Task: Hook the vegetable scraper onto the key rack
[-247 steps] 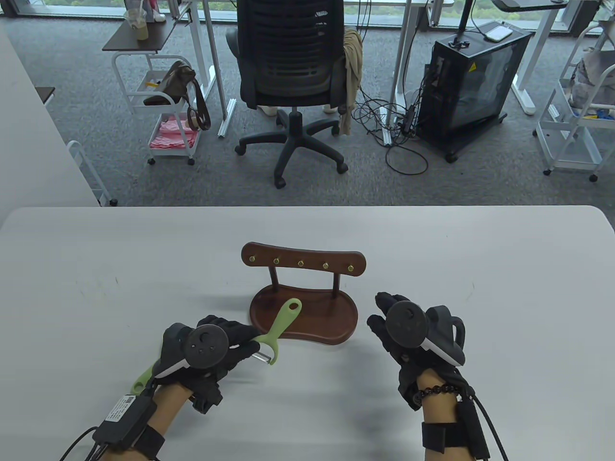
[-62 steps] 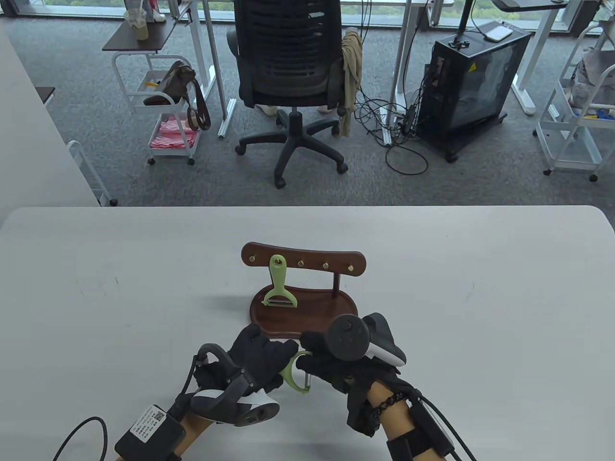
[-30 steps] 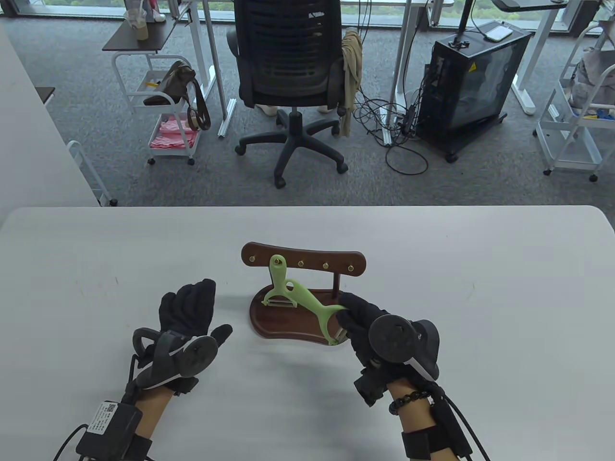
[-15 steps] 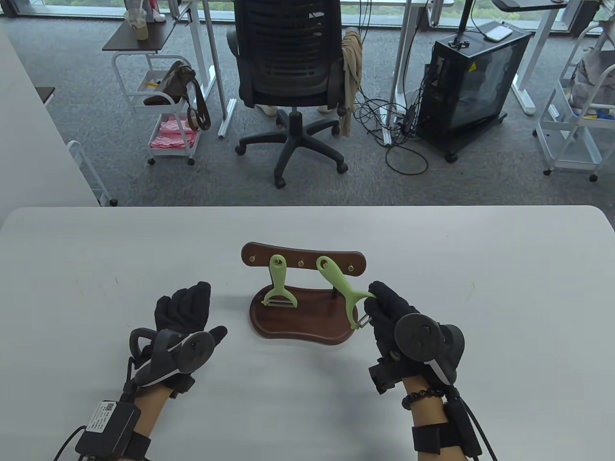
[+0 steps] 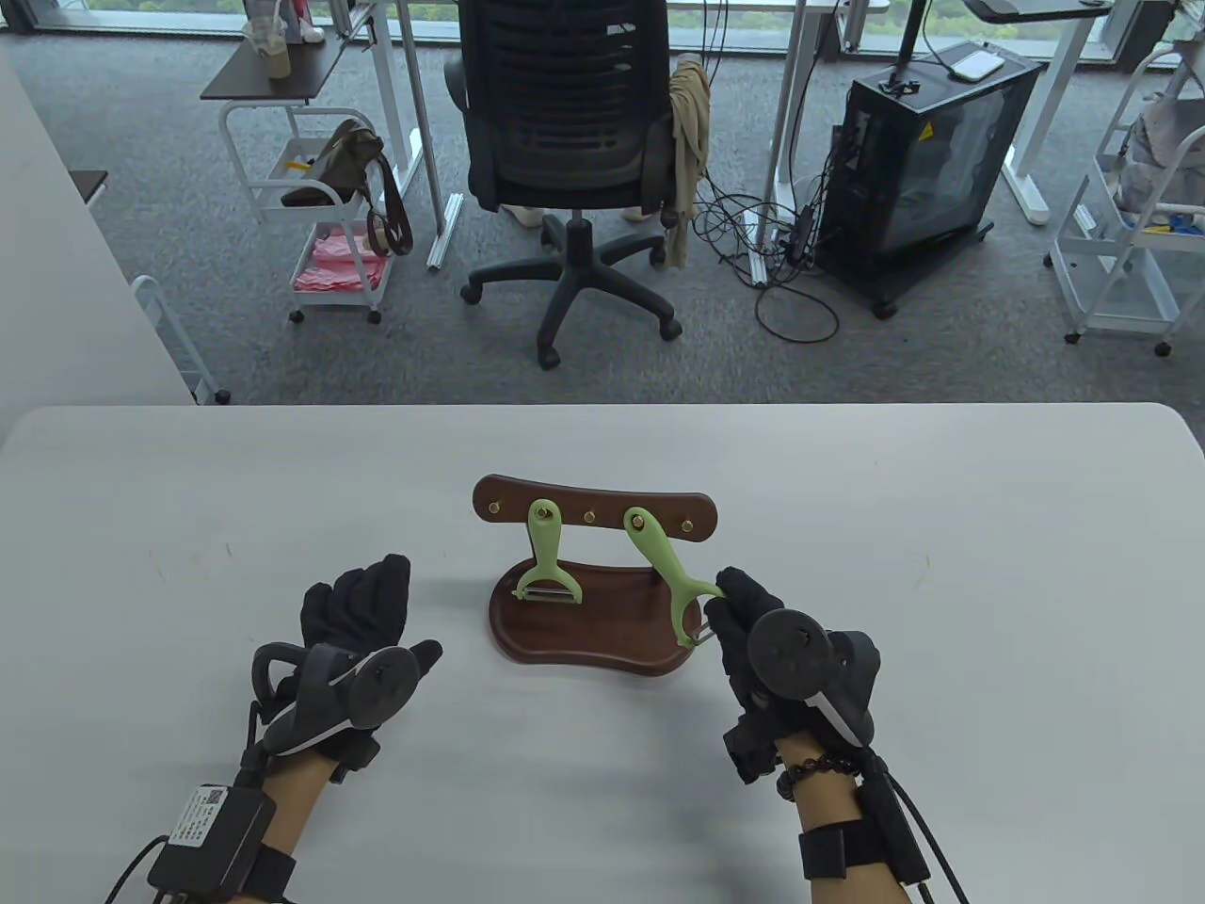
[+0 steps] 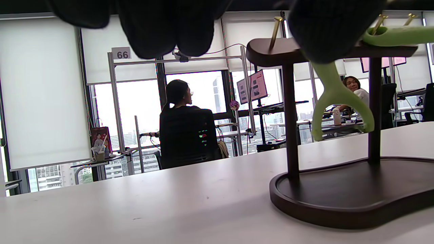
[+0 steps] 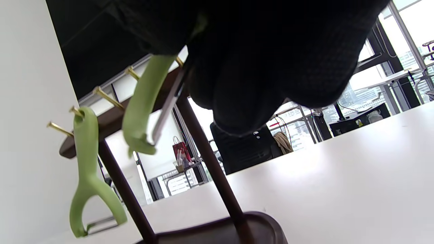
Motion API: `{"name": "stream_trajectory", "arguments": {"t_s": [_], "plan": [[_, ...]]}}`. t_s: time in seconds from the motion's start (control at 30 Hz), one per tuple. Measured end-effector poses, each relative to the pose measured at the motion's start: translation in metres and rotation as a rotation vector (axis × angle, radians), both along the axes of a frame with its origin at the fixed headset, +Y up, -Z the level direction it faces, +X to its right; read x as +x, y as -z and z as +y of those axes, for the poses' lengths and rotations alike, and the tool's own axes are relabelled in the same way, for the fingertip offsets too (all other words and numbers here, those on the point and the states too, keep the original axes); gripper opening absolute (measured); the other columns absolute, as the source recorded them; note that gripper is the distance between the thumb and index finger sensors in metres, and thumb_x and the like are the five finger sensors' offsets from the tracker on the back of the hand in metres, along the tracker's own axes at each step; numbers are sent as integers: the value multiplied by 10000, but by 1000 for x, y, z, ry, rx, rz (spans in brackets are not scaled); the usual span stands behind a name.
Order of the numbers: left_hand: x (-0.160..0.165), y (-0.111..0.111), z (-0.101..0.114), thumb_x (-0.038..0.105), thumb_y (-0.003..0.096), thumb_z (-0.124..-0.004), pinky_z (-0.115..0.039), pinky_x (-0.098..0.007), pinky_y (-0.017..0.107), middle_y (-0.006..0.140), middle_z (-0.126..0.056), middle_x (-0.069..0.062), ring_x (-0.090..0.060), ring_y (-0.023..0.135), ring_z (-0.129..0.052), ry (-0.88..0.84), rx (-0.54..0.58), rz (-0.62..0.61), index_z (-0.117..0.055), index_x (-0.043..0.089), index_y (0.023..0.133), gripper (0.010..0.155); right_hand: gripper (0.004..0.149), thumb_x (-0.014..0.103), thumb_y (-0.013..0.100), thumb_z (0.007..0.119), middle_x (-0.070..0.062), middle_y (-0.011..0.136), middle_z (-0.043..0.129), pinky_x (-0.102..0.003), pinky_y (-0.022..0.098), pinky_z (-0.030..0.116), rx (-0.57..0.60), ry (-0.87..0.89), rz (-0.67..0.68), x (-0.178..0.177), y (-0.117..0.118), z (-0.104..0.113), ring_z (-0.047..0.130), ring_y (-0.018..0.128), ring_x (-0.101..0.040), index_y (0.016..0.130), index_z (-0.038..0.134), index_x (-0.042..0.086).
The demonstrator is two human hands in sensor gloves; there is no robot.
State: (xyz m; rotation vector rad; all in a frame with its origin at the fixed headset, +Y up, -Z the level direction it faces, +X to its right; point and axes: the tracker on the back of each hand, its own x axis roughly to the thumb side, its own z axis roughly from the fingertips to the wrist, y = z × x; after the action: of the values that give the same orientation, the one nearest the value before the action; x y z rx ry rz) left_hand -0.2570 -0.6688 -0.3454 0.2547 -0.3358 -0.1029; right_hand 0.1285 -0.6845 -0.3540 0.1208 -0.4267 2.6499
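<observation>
We record a green vegetable scraper (image 5: 670,576) held aslant in front of the key rack (image 5: 595,507): its eyelet end sits at the fourth brass peg (image 5: 638,521) counted from the rack's left end, and its forked blade end points down toward the near right of the rack's base (image 5: 602,640). We cannot tell whether the eyelet is seated on the peg or only against it. The right hand (image 5: 753,631) pinches the scraper at its blade fork, fingertips closed on the green plastic; the right wrist view shows the same handle (image 7: 144,98) running up beneath the glove.

A second green scraper (image 5: 546,557) hangs upright from the second peg from the left, blade end hanging just above the base; it shows in the left wrist view (image 6: 335,98) and the right wrist view (image 7: 86,176) as well.

The rack is dark wood: a curved bar with five brass pegs on two posts, on a kidney-shaped base. We place it about midway between the tabletop's (image 5: 941,565) left and right edges.

The left hand (image 5: 362,612) rests on the tabletop to the left of the base, apart from it, fingers extended and holding nothing, the thumb out to the side.

Beyond the far edge we note a black office chair (image 5: 570,122) on grey carpet.
</observation>
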Motion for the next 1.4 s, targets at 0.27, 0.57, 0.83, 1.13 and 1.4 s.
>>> {"name": "stream_trajectory", "arguments": {"t_s": [0.27,0.57,0.83,1.13,1.4], "plan": [[-2,3,-2,533,505,-754,-551,-772,698,1129,-570,-269,-530,1017,-697,25,-37,29,-378,-3,1143,915,502,328,557,741,-123,791,978,-446,448,970,-213,14,21,-4,19,-28,1103,599,-270,966,746,37],[-5,9,-7,541,507,-748,-521,-779,699,1144,-532,-281,-554,1038,-647,52,-84,65,-380,7,1146,910,523,322,560,739,-144,833,949,-476,485,947,-285,-5,58,-5,22,-32,1079,648,-301,984,723,17],[-16,14,-12,583,531,-678,-432,-798,695,1178,-383,-322,-651,1060,-460,71,-155,127,-295,30,1163,923,601,369,571,701,-224,938,846,-593,575,839,-246,-117,47,5,15,-21,968,781,-432,1036,649,-8],[-21,16,-13,632,559,-595,-290,-832,663,1159,-99,-374,-743,1005,-176,115,-225,155,-63,100,1150,957,766,423,573,670,-388,1137,338,-809,658,426,-151,-378,-18,24,4,1,382,997,-679,1126,414,-41],[-21,16,-10,648,566,-572,-261,-850,651,1140,-3,-376,-750,981,-88,173,-219,168,15,113,1128,973,831,450,575,650,-386,1135,168,-850,610,258,-196,-446,-25,33,4,4,153,966,-688,1140,287,-40]]}}
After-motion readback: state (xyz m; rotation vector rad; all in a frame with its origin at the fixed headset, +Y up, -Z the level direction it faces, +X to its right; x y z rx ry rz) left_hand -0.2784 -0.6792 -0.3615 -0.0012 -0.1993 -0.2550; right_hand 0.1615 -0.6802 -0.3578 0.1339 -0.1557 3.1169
